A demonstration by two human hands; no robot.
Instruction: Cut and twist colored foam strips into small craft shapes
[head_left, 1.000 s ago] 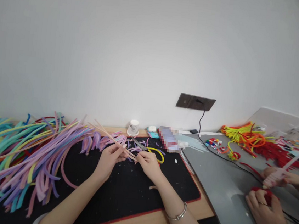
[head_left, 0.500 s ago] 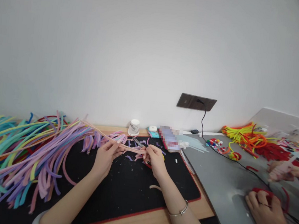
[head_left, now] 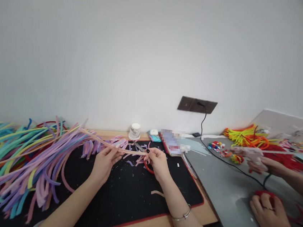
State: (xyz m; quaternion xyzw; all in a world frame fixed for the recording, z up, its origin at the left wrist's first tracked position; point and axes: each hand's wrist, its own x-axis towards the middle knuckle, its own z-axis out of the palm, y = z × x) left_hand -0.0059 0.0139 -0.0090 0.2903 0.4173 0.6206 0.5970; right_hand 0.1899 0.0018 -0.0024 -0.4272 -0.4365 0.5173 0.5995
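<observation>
My left hand (head_left: 108, 161) pinches a pale pink pipe cleaner strand (head_left: 94, 137), which runs from the upper left across to my right hand. Between finger and thumb, my right hand (head_left: 156, 161) grips the strand near its right end. Whether it is one pipe cleaner or two side by side is hard to tell. Just behind my right hand are scissors (head_left: 139, 147) with red handles, partly hidden by my fingers. Cut pieces of pink and purple pipe cleaner (head_left: 130, 163) lie around them on the black mat (head_left: 121, 197).
A large heap of pastel pipe cleaners (head_left: 41, 159) covers the left side. At the back stand a white cup (head_left: 134, 131) and a phone (head_left: 170, 142). On the grey table, a co-worker's hand holds a pink glue gun (head_left: 255, 157); a black cord (head_left: 225, 159) crosses there.
My hands keep their hold on the pink strand, nearly in place. The co-worker's glue gun has swung left and up, away from their other hand. The view has shifted slightly.
</observation>
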